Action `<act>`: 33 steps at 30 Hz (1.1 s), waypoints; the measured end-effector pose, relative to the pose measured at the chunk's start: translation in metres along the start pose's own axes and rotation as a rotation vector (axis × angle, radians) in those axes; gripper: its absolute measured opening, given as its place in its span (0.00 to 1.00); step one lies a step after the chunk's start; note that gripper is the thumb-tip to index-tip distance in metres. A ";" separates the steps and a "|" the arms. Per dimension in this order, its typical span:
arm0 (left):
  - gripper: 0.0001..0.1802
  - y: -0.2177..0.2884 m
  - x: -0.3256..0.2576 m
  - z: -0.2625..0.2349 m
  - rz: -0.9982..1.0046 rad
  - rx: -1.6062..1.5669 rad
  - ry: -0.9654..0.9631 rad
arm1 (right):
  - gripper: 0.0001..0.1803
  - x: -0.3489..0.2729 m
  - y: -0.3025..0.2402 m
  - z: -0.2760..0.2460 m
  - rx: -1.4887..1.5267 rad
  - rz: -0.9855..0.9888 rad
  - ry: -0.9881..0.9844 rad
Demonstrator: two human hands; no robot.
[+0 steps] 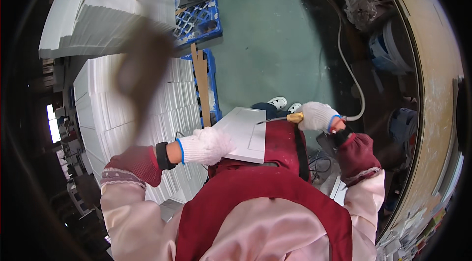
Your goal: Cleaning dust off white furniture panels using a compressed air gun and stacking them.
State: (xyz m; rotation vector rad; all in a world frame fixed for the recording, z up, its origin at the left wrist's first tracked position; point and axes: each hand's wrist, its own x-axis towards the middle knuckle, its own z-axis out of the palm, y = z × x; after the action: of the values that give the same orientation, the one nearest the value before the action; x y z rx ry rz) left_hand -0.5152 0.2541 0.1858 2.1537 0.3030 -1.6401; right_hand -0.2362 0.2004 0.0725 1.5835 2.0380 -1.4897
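Observation:
I look down at a white rectangular panel (246,130) resting across my lap, on a red apron. My left hand (204,145), in a white knit glove, lies on the panel's near left edge and holds it. My right hand (319,116), also gloved, grips an air blow gun (290,119) with a brass body and a thin metal nozzle. The nozzle tip points left at the panel's right edge. A pale hose (351,79) runs from the gun away to the upper right.
Tall stacks of white panels (128,103) stand to my left on blue pallets (199,20), with a wooden strip (202,89) leaning beside them. A blurred brown shape (140,69) hangs in front of the stacks. Green floor (275,39) lies ahead. Buckets and clutter (388,54) line the right.

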 end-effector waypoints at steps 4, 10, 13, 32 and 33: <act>0.16 -0.009 0.005 0.001 0.125 0.054 0.187 | 0.14 0.000 -0.003 -0.003 -0.030 -0.015 -0.009; 0.16 -0.005 0.011 -0.024 0.067 0.033 0.102 | 0.13 0.033 0.022 0.018 -0.124 0.165 0.178; 0.14 -0.015 0.010 0.012 0.140 -0.237 0.357 | 0.13 0.024 -0.007 -0.003 0.170 0.029 0.009; 0.17 -0.099 0.027 0.053 0.120 -2.328 1.689 | 0.16 -0.021 0.125 0.145 1.261 0.243 0.480; 0.19 -0.087 0.034 0.037 0.241 -2.397 1.734 | 0.17 -0.023 0.134 0.154 1.229 0.262 0.474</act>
State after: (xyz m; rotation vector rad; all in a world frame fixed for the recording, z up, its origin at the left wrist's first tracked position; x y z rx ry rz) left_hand -0.5734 0.3124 0.1282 0.5782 1.2426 1.1558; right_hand -0.1838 0.0599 -0.0679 2.6312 0.8198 -2.6284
